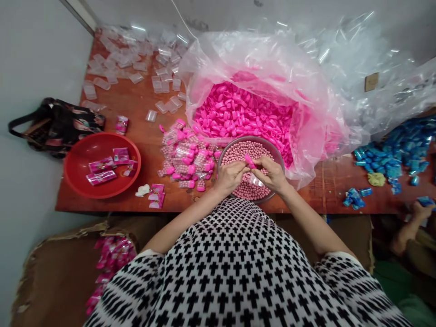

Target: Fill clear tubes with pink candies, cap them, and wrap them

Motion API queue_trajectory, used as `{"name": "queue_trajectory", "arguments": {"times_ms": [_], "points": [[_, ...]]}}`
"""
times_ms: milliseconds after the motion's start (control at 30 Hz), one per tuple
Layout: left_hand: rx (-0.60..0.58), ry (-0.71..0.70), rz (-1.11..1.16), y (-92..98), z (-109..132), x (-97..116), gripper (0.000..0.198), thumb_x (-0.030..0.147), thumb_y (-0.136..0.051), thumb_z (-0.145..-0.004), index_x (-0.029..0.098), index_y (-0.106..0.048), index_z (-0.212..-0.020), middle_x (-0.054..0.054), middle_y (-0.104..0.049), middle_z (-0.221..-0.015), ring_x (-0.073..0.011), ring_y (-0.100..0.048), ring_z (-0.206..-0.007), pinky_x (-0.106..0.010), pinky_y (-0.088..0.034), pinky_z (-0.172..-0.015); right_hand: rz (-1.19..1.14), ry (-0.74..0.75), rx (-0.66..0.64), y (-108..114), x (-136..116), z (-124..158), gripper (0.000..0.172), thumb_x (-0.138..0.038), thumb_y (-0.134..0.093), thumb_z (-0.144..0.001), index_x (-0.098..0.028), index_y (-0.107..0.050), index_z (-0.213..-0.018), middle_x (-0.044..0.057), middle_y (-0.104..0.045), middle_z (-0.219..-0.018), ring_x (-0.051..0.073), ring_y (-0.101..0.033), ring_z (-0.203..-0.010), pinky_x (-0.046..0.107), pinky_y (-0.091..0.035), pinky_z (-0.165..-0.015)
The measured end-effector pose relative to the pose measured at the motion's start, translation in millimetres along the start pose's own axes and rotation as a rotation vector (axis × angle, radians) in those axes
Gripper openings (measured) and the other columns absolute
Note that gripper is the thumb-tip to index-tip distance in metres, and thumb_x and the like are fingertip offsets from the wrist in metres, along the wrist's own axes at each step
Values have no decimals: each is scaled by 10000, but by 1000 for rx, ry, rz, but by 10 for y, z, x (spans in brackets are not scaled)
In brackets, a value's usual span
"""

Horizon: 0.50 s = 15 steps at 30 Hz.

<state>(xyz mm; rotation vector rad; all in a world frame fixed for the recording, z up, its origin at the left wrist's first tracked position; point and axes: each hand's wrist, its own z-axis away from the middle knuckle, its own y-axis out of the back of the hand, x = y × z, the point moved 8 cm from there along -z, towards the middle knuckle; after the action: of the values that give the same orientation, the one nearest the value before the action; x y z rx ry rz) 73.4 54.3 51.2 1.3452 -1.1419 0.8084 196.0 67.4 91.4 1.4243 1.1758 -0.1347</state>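
Observation:
Over a bowl (pixel 278 156) of small pink balls (pixel 250 149), my two hands meet at a pink plastic cap (pixel 250 161). My left hand (pixel 230 176) is closed, its fingertips pinching the cap's left side. From the other side my right hand (pixel 272 175) grips the same cap between thumb and fingers. A clear plastic piece (pixel 255 180) shows just below the right fingers; whether it is held or lies on the balls I cannot tell. Left of the bowl is a heap of filled clear containers with pink caps (pixel 187 156). Behind it, a large plastic bag (pixel 218 59) holds many loose pink caps (pixel 238 111).
A red basin (pixel 78 181) with several pink packets stands left, near a dark handbag (pixel 64 120). Empty clear containers (pixel 116 63) cover the back left. Blue packs (pixel 388 159) lie right, near another person's hand (pixel 420 211). A cardboard box (pixel 51 272) sits below the table edge.

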Motion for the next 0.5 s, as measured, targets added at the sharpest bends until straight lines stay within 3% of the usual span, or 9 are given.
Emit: {"name": "queue_trajectory", "arguments": {"times_ms": [100, 200, 300, 367, 433, 500], "points": [[-34, 54, 28, -60, -15, -61, 252, 354, -541, -851, 188, -730, -854, -55, -702, -813, -172, -629, -761, -268, -467, -744, -22, -1, -27, -18, 56, 30, 214, -345, -521, -893, -215, -626, -1026, 43, -640, -806, 168, -583, -715, 310, -479, -666], [-9, 194, 182, -118, -19, -276, 272, 388, -575, -813, 172, -738, -833, -40, -699, -759, -165, -616, -699, -263, -468, -684, 22, 15, -68, -63, 164, 22, 245, -362, -494, -910, -207, -632, -1040, 52, -658, -805, 175, -610, -746, 310, -492, -692], [-28, 326, 368, -205, 7, -502, 334, 425, -608, -764, 146, -738, -896, -31, -707, -753, -162, -609, -646, -269, -473, -623, 74, 7, -242, -171, 290, -28, 308, -403, -480, -916, -207, -621, -1108, 57, -684, -844, 177, -637, -775, 301, -506, -706], [-45, 360, 407, -217, 21, -576, 340, 431, -649, -719, 147, -741, -882, -34, -721, -785, -169, -620, -665, -274, -483, -628, 144, 44, -359, -192, 281, -93, 410, -440, -522, -888, -213, -560, -1228, 86, -684, -1038, 208, -638, -937, 339, -508, -799], [-88, 363, 418, -217, 28, -581, 319, 427, -684, -681, 155, -745, -835, -36, -728, -797, -181, -635, -698, -280, -496, -653, 237, 155, -441, -164, 161, -182, 560, -449, -587, -846, -227, -457, -1343, 103, -565, -1306, 258, -515, -1204, 422, -435, -970], [-146, 370, 442, -222, 40, -559, 303, 436, -698, -662, 155, -742, -765, -32, -722, -744, -187, -641, -691, -290, -508, -662, 300, 295, -515, -142, -1, -255, 608, -413, -609, -839, -254, -397, -1386, 75, -440, -1437, 269, -356, -1347, 473, -318, -1079]]}}
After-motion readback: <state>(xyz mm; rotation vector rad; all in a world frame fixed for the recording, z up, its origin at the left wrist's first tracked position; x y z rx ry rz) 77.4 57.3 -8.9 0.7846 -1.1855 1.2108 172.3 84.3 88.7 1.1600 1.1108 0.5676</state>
